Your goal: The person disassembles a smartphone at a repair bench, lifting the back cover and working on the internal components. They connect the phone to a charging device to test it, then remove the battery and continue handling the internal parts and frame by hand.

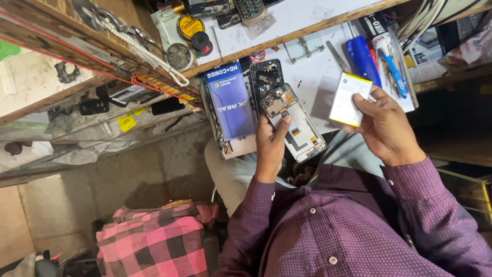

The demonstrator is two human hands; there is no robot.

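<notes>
The left hand (270,146) grips an opened phone (292,120) with its insides bare, held over the near edge of the white surface (307,66). The right hand (384,125) pinches a white battery (348,99) just beside it. A blue box (229,100) lies left of the phone.

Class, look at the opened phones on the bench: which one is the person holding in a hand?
The opened phone nearer the person's body, gripped by the left hand. The darker opened phone lies beyond it, untouched.

A cramped phone-repair workshop: an opened phone (292,115) and screwdrivers (392,61) lie on the white bench (318,72) at the frame's top, with solder tins (189,26) on the shelf.
</notes>
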